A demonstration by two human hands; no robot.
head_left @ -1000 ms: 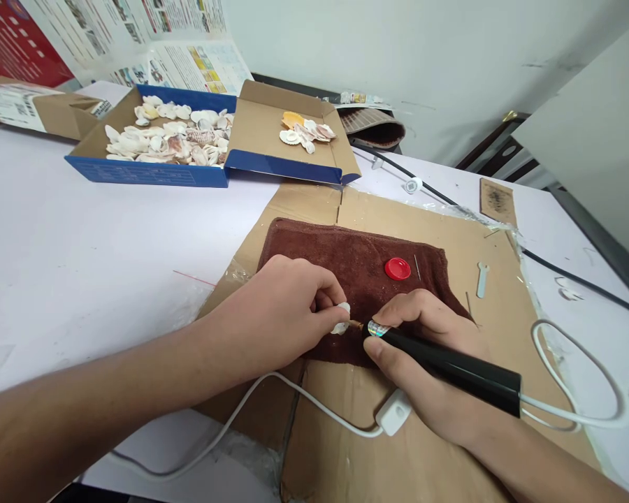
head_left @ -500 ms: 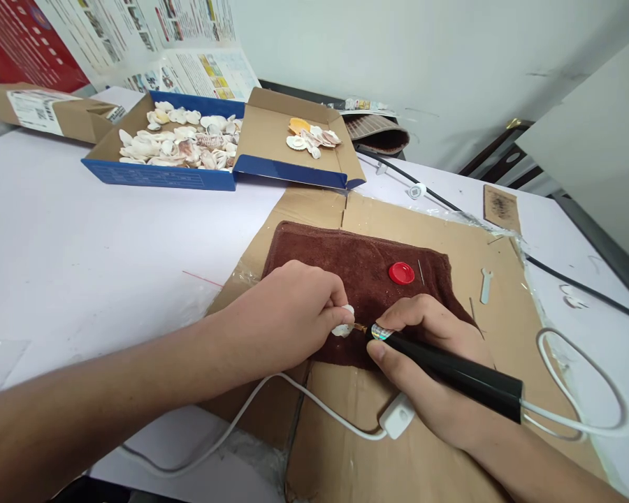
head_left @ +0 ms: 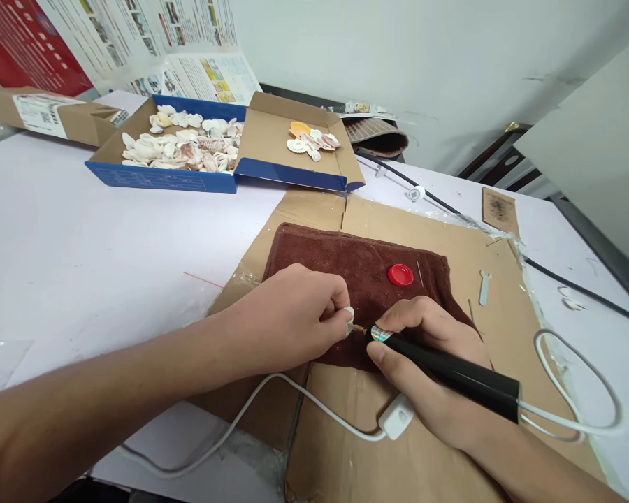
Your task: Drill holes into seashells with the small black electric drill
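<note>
Between the thumb and fingers of my left hand (head_left: 309,314) is a small white seashell (head_left: 350,320), mostly covered by the fingertips. My right hand (head_left: 435,356) is wrapped round a black pen-shaped rotary tool (head_left: 456,370), held like a pencil. Its thin brass-coloured bit (head_left: 359,328) points left and meets the shell's edge; whether it has gone in cannot be made out. Both hands are above a folded brown towel (head_left: 325,244). On the towel, beyond my right hand, lie a red cap (head_left: 400,274) and a thin metal pin (head_left: 420,274).
A flattened cardboard sheet (head_left: 382,216) lies under the towel. Behind it stands a blue box (head_left: 162,178) of shells, its lid (head_left: 272,133) holding several more. A small wrench (head_left: 484,288) is at right. The white cord's switch (head_left: 397,416) sits near my right wrist.
The shell has turned in my left fingers, so it now shows narrower and more edge-on. My right hand keeps the tool almost in place. The view has shifted slightly.
</note>
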